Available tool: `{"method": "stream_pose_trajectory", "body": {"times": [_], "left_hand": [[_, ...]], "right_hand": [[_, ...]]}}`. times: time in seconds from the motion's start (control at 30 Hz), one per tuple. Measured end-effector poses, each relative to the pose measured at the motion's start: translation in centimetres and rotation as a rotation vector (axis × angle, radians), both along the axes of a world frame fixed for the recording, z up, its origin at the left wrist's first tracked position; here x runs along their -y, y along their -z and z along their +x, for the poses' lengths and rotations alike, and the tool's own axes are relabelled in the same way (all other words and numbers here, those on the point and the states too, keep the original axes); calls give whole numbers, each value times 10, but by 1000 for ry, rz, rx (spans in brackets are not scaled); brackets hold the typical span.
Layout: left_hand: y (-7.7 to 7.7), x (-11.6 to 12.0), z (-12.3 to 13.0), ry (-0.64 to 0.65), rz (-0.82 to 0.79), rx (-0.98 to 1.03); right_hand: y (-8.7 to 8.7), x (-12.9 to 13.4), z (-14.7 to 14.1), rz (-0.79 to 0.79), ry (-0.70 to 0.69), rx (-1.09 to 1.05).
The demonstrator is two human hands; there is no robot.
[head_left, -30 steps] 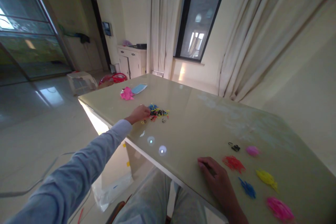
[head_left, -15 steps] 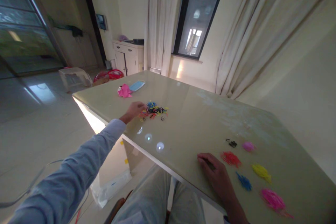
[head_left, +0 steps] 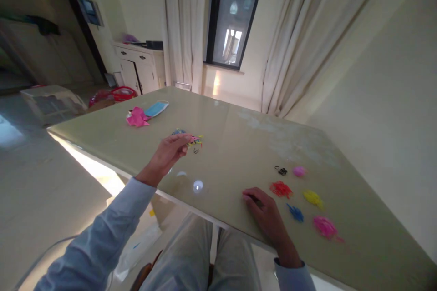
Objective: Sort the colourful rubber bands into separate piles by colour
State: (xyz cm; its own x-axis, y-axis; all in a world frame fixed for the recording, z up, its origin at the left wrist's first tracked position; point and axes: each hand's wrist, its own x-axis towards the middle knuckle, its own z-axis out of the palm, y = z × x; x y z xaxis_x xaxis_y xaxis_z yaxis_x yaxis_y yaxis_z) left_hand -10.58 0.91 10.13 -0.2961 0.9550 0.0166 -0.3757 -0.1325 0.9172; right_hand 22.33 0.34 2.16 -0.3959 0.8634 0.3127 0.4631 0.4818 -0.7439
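Center left, the left hand [head_left: 169, 151] pinches shut by mixed bands [head_left: 198, 141], contents unclear. Lower right, the right hand [head_left: 265, 213] curls closed.

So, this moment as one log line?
left hand: at mixed rubber-band pile, grip unclear | right hand: on table, near red bands

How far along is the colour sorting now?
Seemingly sorted, at right: black pile, red pile, blue pile, yellow pile, bright-pink pile, light-pink pile. Underway: the left hand is at the mixed multicoloured heap of thin loops; its grip is unclear. Remaining: that heap, partly hidden.
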Motion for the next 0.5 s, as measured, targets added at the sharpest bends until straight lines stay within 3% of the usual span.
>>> {"method": "stream_pose_trajectory", "body": {"times": [0.27, 0.5], "left_hand": [[-26, 13, 71, 92, 13, 218], [-28, 19, 123, 222, 32, 263]], "right_hand": [[1, 2, -2, 5, 19, -32], [3, 2, -3, 1, 24, -49]]}}
